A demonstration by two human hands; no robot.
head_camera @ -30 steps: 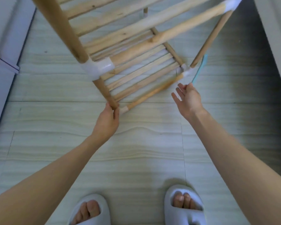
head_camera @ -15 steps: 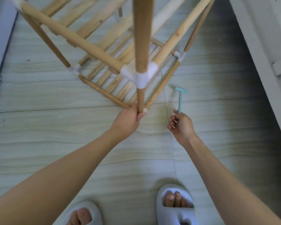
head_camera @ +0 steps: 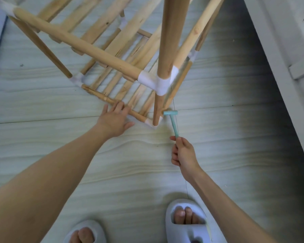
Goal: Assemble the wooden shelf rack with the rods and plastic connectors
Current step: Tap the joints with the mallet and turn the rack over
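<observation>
In the head view, the wooden shelf rack [head_camera: 112,55] stood on the pale floor [head_camera: 147,163] in the far half of the scene, seen from above. Its nearest upright rod [head_camera: 167,41] ran almost straight up toward the camera, passing through a white plastic connector [head_camera: 158,83] at the upper shelf level and ending in a bottom corner connector [head_camera: 150,122] on the floor. From the upper connector one long rod [head_camera: 77,42] ran away to the far left and another to the far right. The bottom front rod [head_camera: 112,104] lay along the floor, its long axis pointing from the near corner toward the far left.

The left hand [head_camera: 115,118] lay flat with fingers spread and nearly straight, resting on that bottom front rod just left of the near corner, gripping nothing. The right hand [head_camera: 183,153] had its fingers curled round the handle of a small teal hammer [head_camera: 173,122]. The handle pointed away from the person and slightly left, and the head [head_camera: 170,113] lay crosswise, just beside the foot of the upright rod; I cannot tell whether it touched.

Two feet in pale slippers [head_camera: 186,223] stood at the near edge
</observation>
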